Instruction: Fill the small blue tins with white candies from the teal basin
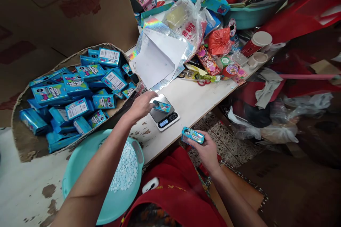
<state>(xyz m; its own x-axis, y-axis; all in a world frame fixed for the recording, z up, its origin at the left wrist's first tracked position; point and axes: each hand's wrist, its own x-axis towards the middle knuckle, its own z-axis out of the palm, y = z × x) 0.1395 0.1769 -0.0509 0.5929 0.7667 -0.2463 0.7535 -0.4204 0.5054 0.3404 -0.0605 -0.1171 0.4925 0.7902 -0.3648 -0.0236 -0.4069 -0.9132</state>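
Observation:
My left hand [145,104] reaches over a small digital scale [168,121], its fingertips at the left end of a blue candy tin [162,106] lying on the scale plate. The scale's display is lit. Off the table's front edge, my right hand [206,147] holds another blue tin [192,135] between thumb and fingers, its top facing up. Below my left forearm stands a turquoise basin [141,152] with many small pale blue candies [125,170] in it.
A cut cardboard box [23,149] full of blue packs stands at the left. Papers [154,60], a plastic bag [186,21], wrapped sweets and a red cup [253,44] crowd the table's back. Bags and cloth lie at the right.

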